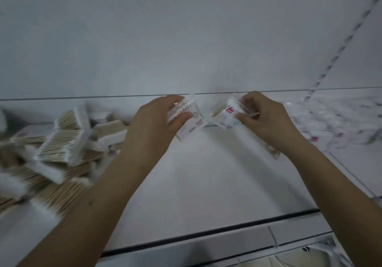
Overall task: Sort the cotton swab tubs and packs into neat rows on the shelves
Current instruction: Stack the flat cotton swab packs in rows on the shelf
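The biggest thing before us is the broad white metal shelf (pixel 206 173), with its pale back panel rising behind it and a dark strip along its front edge. We see a wide bare stretch of it in the middle, right under our arms.

Next in size is the loose heap of clear flat packs of wooden-stemmed cotton swabs (pixel 51 153) on the left part of the shelf. They lie tilted and overlapping at all angles, some leaning on others, so we judge this lot wholly unsorted.

On the far right, near the slotted upright, stands a group of round clear plastic tubs of white cotton swabs (pixel 330 126). They are blurred, but they seem to sit close together and more orderly than the heap; whether they make true rows we cannot tell.

Smaller again are our two hands, held up near the back of the shelf, a little apart. Our left hand (pixel 157 119) grips a small clear box of white-tipped cotton swabs with a printed label (pixel 189 119), thumb in front and fingers curled over its top. Our right hand (pixel 266 119) pinches a second small labelled swab box (pixel 226 113) between thumb and fingers. Both boxes are tilted; whether they touch the shelf we cannot say.

By our reckoning the work is at an early stage: the middle awaits its rows, and the heap on the left remains to be sorted.
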`<state>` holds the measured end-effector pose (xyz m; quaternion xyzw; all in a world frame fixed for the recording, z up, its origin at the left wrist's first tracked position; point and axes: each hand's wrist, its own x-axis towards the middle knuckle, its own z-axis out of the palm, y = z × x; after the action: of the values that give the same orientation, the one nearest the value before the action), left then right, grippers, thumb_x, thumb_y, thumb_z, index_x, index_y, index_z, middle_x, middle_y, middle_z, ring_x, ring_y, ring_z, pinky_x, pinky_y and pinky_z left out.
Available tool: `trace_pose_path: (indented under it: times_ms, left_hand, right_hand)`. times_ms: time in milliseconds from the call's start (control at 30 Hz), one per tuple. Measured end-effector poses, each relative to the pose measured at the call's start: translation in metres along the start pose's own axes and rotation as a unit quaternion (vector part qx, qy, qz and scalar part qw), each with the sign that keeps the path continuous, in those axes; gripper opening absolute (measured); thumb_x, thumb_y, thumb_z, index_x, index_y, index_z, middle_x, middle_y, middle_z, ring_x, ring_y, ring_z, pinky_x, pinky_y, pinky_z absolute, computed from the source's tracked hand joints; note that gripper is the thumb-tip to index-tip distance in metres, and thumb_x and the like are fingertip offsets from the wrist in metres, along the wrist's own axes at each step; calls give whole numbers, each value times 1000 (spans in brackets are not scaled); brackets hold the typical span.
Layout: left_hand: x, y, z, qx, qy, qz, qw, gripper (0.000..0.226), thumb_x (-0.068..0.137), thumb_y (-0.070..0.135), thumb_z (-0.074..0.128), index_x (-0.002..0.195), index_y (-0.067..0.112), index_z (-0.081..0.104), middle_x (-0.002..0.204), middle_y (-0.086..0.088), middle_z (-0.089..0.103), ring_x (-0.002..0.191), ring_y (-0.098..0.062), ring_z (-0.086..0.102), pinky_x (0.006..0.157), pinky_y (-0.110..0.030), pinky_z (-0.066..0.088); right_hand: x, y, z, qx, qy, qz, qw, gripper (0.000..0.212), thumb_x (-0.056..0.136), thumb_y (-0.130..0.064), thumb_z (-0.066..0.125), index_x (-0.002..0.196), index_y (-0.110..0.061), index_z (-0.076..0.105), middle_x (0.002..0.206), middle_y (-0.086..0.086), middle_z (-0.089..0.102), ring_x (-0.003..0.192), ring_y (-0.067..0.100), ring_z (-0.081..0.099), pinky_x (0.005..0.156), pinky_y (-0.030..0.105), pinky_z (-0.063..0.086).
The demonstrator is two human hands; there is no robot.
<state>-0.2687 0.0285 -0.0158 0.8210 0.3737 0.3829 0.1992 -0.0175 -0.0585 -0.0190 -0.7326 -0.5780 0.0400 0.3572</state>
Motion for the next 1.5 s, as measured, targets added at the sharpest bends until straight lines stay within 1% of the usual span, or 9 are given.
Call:
trace_pose_path:
  times_ms: [133, 267, 500, 633, 800, 967, 1133, 1300, 1500]
  left_hand:
    - [38, 14, 52, 5, -66, -13, 998, 30, 88, 28, 72, 112, 22, 56, 95, 8, 63, 86, -17, 60, 70, -31, 44]
    - [58, 10, 102, 25, -16, 37, 999, 17, 83, 21, 77, 98, 18, 69, 100, 3, 53, 91, -16, 57, 75, -27, 47]
    - [53, -4, 159, 11, 42, 30, 999, 22, 87, 14, 73, 109, 13, 69, 106, 0, 58, 94, -19, 59, 77, -37, 56]
    - [40, 3, 171, 5, 110, -21, 994, 16, 87, 17, 74, 103, 17, 72, 108, 2, 57, 100, -14, 57, 70, -29, 54]
    - [41, -3, 170, -72, 142, -45, 986, 13, 89, 17, 73, 102, 17, 76, 103, 5, 57, 87, -9, 60, 72, -19, 51]
    - [39, -3, 173, -85, 143, -38, 985, 12, 91, 15, 72, 101, 18, 78, 100, 5, 57, 84, -9, 61, 70, -12, 45]
    - [42, -6, 177, -53, 135, -11, 989, 10, 90, 13, 73, 99, 15, 76, 104, 2, 52, 83, -11, 60, 74, -22, 54]
    - [40, -6, 180, -42, 146, 15, 988, 5, 89, 10, 74, 92, 14, 73, 102, -1, 53, 88, -14, 59, 77, -23, 51]
    - [40, -6, 178, -62, 147, 17, 987, 3, 89, 12, 74, 91, 14, 74, 100, 0, 56, 85, -6, 60, 74, -11, 46]
  right_hand:
    - [29, 28, -25, -29, -5, 1, 1000, 25, 83, -24, 79, 99, -23, 60, 92, -13, 64, 82, -2, 59, 68, 0, 39]
    - [59, 58, -27, -115, -51, -62, 990, 20, 81, -29, 79, 93, -21, 66, 96, -7, 65, 89, 14, 60, 78, 29, 49]
    - [80, 87, -20, -320, -125, -168, 924, 14, 88, -32, 67, 94, -19, 62, 98, -4, 60, 96, 20, 58, 65, 29, 36]
    - [84, 88, -19, -373, -114, -184, 902, 4, 88, -20, 64, 90, -22, 61, 90, -4, 62, 85, 21, 59, 61, 28, 31]
    - [83, 93, -13, -374, -78, -226, 896, 26, 64, -4, 80, 70, -23, 64, 70, -4, 61, 71, 21, 58, 54, 25, 30]
    - [85, 93, -20, -316, -42, -238, 917, 11, 78, -13, 76, 74, -18, 68, 78, -2, 66, 79, 25, 62, 59, 27, 31]
    - [85, 92, -14, -333, -85, -232, 910, 16, 78, -10, 72, 75, -19, 59, 80, -1, 61, 76, 23, 58, 59, 29, 30]
    - [83, 91, -17, -337, -73, -224, 912, 8, 87, -22, 67, 82, -20, 62, 88, -1, 64, 85, 24, 60, 63, 30, 30]
    - [84, 88, -15, -392, -64, -189, 898, 8, 86, -14, 66, 85, -22, 65, 87, -4, 64, 84, 20, 59, 63, 28, 31]
